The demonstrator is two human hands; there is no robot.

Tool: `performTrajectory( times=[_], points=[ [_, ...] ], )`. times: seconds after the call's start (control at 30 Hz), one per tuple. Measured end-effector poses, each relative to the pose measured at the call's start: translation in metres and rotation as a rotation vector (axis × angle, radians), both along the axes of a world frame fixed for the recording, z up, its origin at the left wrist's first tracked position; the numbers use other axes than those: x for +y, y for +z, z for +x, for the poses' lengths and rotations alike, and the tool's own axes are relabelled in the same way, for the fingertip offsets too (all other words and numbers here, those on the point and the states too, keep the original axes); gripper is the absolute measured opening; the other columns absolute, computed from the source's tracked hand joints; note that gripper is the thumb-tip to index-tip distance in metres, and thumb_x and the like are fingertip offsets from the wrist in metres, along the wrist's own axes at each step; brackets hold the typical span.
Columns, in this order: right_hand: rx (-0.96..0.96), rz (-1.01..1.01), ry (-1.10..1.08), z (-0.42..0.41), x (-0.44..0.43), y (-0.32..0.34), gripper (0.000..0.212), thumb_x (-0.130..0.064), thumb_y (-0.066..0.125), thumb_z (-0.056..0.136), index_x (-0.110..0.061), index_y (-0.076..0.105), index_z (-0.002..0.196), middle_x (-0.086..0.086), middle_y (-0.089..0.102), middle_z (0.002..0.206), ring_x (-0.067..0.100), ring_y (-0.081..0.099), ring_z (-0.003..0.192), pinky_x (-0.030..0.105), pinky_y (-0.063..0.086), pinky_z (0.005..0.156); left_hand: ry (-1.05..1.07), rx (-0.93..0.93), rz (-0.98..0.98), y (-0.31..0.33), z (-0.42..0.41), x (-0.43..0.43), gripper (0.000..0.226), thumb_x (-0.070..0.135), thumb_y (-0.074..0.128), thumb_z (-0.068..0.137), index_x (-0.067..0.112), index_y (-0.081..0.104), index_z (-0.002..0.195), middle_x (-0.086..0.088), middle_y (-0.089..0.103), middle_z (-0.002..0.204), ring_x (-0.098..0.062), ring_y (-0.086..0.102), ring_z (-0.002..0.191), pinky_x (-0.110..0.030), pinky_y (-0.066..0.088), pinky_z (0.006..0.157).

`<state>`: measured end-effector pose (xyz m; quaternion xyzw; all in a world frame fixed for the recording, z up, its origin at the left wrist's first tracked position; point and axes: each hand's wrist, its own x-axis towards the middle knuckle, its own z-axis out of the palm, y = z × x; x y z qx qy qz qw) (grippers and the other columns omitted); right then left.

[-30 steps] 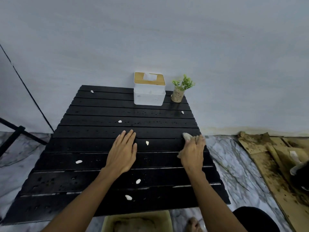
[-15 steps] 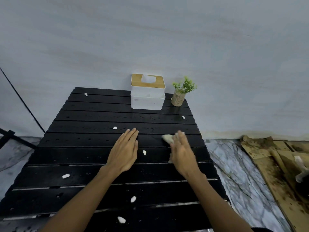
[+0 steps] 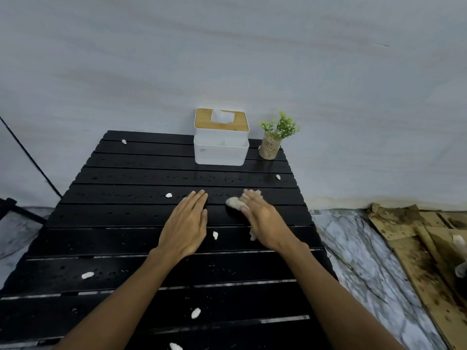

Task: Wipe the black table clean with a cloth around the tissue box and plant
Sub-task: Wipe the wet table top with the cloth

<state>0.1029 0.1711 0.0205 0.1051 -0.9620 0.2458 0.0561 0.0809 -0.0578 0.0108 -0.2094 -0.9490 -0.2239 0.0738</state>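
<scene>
The black slatted table carries water droplets and several small white scraps, such as one left of my hands. At its far edge stand a white tissue box with a wooden lid and a small green plant in a speckled pot. My right hand presses a beige cloth flat on the table's middle right; the cloth pokes out by the fingertips and under the palm. Fingers together, my left hand lies flat on the table, just left of the right hand, holding nothing.
A grey wall rises right behind the table. Marble-patterned floor lies to the right, with stained cardboard sheets beyond it. A black stand leg and a thin black cord run at the far left.
My right hand has slid the cloth leftward from the table's right edge toward the middle. My left hand stayed flat in about the same place. The camera tilted slightly forward.
</scene>
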Motion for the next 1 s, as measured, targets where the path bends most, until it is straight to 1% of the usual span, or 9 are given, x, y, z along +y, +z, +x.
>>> performTrajectory(
  times=[0.17, 0.27, 0.37, 0.47, 0.57, 0.77, 0.87, 0.93, 1.0],
  points=[
    [0.154, 0.098, -0.454, 0.001, 0.053, -0.004, 0.078, 0.001, 0.082, 0.071, -0.02, 0.053, 0.141, 0.01, 0.059, 0.118, 0.024, 0.054, 0.111, 0.024, 0.044, 0.089, -0.004, 0.021, -0.018, -0.003, -0.005, 0.001, 0.064, 0.042, 0.013, 0.098, 0.011, 0.035, 0.15, -0.003, 0.034, 0.157, -0.015, 0.023, 0.148, -0.025, 0.009, 0.119],
    [0.155, -0.098, -0.781, -0.028, 0.073, -0.002, 0.026, -0.016, 0.053, 0.103, -0.004, 0.06, 0.126, 0.015, 0.056, 0.111, 0.035, 0.054, 0.108, 0.037, 0.04, 0.084, 0.01, 0.037, -0.031, -0.005, -0.003, 0.002, 0.063, 0.041, 0.013, 0.099, 0.011, 0.036, 0.149, -0.001, 0.034, 0.157, -0.014, 0.022, 0.148, -0.026, 0.009, 0.119],
    [0.119, -0.124, -0.75, -0.066, 0.069, 0.005, 0.036, -0.019, 0.034, 0.109, -0.002, 0.062, 0.121, 0.017, 0.055, 0.109, 0.038, 0.052, 0.107, 0.038, 0.039, 0.085, 0.017, 0.051, -0.038, -0.004, -0.002, 0.002, 0.062, 0.041, 0.013, 0.1, 0.012, 0.038, 0.149, -0.001, 0.033, 0.157, -0.013, 0.021, 0.148, -0.025, 0.008, 0.119],
    [0.098, 0.055, -0.512, -0.085, 0.064, 0.009, 0.025, 0.0, 0.047, 0.099, -0.003, 0.062, 0.119, 0.022, 0.058, 0.105, 0.041, 0.051, 0.106, 0.044, 0.047, 0.087, 0.021, 0.051, -0.04, -0.003, -0.002, 0.003, 0.06, 0.04, 0.015, 0.101, 0.012, 0.037, 0.149, 0.0, 0.032, 0.158, -0.012, 0.02, 0.148, -0.025, 0.008, 0.12],
    [0.019, 0.138, -0.289, -0.087, 0.049, 0.019, 0.034, 0.0, 0.051, 0.101, 0.001, 0.057, 0.134, 0.031, 0.056, 0.133, 0.045, 0.046, 0.128, 0.052, 0.04, 0.106, 0.018, 0.049, -0.05, -0.005, -0.003, 0.003, 0.06, 0.04, 0.014, 0.101, 0.012, 0.036, 0.15, 0.0, 0.032, 0.158, -0.012, 0.019, 0.149, -0.027, 0.009, 0.121],
    [0.044, -0.172, 0.001, -0.06, 0.002, 0.026, 0.036, -0.023, 0.046, 0.108, -0.011, 0.057, 0.141, 0.007, 0.059, 0.144, 0.02, 0.052, 0.138, 0.032, 0.038, 0.117, 0.016, 0.039, -0.073, -0.003, -0.003, 0.003, 0.063, 0.042, 0.011, 0.1, 0.012, 0.033, 0.151, 0.0, 0.028, 0.16, -0.011, 0.015, 0.149, -0.026, 0.006, 0.121],
    [0.169, -0.369, -0.222, -0.054, 0.007, 0.037, 0.03, -0.031, 0.042, 0.11, -0.031, 0.066, 0.127, -0.015, 0.068, 0.117, -0.017, 0.06, 0.102, 0.005, 0.047, 0.087, 0.015, 0.027, -0.068, -0.002, -0.002, 0.003, 0.065, 0.043, 0.008, 0.099, 0.013, 0.031, 0.152, 0.001, 0.026, 0.16, -0.01, 0.014, 0.15, -0.025, 0.004, 0.12],
    [0.201, -0.427, -0.494, -0.062, 0.03, 0.035, 0.032, -0.037, 0.039, 0.109, -0.023, 0.068, 0.111, -0.01, 0.065, 0.095, -0.007, 0.065, 0.085, 0.004, 0.045, 0.064, 0.02, 0.034, -0.063, -0.001, -0.002, 0.003, 0.064, 0.043, 0.009, 0.099, 0.013, 0.032, 0.151, 0.001, 0.027, 0.16, -0.011, 0.014, 0.149, -0.025, 0.004, 0.12],
    [0.176, -0.286, -0.667, -0.076, 0.055, 0.021, 0.048, -0.044, 0.032, 0.11, -0.01, 0.066, 0.103, 0.005, 0.062, 0.094, 0.026, 0.063, 0.095, 0.024, 0.049, 0.074, 0.024, 0.036, -0.067, -0.001, -0.001, 0.004, 0.063, 0.042, 0.01, 0.1, 0.013, 0.032, 0.151, 0.001, 0.027, 0.16, -0.011, 0.014, 0.15, -0.025, 0.004, 0.121]
  ],
)
